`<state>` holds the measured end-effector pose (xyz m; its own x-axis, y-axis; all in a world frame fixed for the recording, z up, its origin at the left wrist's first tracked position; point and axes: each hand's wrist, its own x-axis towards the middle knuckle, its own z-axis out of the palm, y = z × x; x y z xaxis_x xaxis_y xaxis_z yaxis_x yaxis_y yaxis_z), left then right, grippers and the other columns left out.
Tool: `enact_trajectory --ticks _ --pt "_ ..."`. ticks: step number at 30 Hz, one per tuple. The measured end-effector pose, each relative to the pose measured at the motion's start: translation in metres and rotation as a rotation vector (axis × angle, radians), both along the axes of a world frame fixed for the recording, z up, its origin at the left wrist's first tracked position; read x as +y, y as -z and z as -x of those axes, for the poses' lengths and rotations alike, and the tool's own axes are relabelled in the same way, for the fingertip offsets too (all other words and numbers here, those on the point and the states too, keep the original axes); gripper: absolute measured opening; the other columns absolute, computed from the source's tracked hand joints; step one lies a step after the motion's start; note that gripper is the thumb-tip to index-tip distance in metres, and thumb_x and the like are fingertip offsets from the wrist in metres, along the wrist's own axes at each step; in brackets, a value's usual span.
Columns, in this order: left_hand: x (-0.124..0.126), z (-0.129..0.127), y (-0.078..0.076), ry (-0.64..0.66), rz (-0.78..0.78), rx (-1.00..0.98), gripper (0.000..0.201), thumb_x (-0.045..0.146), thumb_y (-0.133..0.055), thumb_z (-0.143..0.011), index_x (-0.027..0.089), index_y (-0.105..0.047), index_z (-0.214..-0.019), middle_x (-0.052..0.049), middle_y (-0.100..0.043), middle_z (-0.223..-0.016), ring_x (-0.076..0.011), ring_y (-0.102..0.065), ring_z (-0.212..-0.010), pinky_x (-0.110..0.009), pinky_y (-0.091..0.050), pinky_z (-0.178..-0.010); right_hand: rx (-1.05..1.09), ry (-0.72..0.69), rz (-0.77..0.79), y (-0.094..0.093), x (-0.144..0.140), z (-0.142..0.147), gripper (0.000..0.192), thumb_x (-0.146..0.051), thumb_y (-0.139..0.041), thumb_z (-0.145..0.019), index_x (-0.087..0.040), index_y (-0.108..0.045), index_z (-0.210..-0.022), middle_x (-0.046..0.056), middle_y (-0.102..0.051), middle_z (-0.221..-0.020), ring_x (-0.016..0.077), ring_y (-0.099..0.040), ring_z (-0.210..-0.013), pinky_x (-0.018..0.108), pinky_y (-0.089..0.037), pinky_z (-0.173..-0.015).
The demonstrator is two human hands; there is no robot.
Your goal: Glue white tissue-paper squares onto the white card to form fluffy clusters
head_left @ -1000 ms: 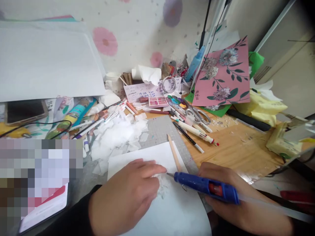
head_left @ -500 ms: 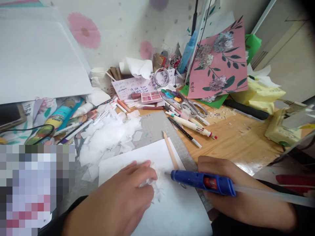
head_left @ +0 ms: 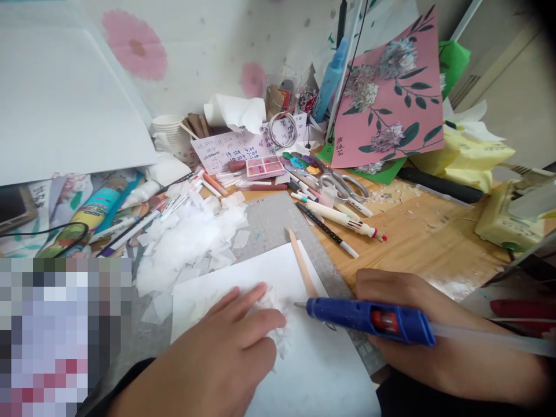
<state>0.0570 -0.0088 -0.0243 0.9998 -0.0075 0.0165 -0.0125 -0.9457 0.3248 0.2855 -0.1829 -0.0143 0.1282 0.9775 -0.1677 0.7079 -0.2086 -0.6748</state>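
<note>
My right hand [head_left: 417, 347] grips a blue glue gun [head_left: 369, 319] with a clear glue stick out of its back. Its metal tip points left, just beside a crumpled clump of white tissue bits [head_left: 280, 324] lying on a white sheet of paper [head_left: 313, 365]. My left hand [head_left: 226, 353] presses down on that clump with fingers and thumb pinched on it. A wooden stick [head_left: 302, 269] lies along the sheet's right edge, just above the gun's nozzle.
A heap of cut white tissue squares [head_left: 186, 243] lies left on a grey cutting mat [head_left: 273, 223]. Pens [head_left: 330, 231], scissors [head_left: 343, 185], a small paint box [head_left: 264, 167] and paper cups [head_left: 171, 132] crowd the back. A pink flower picture [head_left: 386, 98] leans at right.
The view has drifted a little. My left hand's fingers have shifted slightly on the tissue clump; the glue gun's tip stays close beside it.
</note>
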Motion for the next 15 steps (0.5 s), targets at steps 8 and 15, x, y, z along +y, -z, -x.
enact_trajectory --ticks 8,15 --pt "0.003 0.0 0.001 0.017 0.015 0.048 0.023 0.009 -0.045 -0.077 0.024 -0.061 -0.084 0.004 -0.063 -0.123 -0.0271 -0.034 -0.137 -0.045 -0.031 -0.113 -0.013 -0.054 0.046 0.004 0.011 0.008 0.019 -0.004 -0.056 -0.061 -0.02 -0.051 -0.07 -0.002 -0.055 -0.075 0.0136 -0.051 -0.069 0.026 -0.039 -0.06" --pt "0.001 0.0 0.0 0.002 0.005 0.038 0.024 0.01 -0.042 -0.08 0.024 -0.061 -0.079 0.006 -0.062 -0.125 -0.0272 -0.034 -0.137 -0.046 -0.03 -0.113 -0.027 -0.065 0.055 0.006 0.014 0.008 0.019 -0.003 -0.057 -0.062 -0.02 -0.051 -0.067 -0.002 -0.056 -0.071 0.0132 -0.052 -0.067 0.024 -0.038 -0.06"
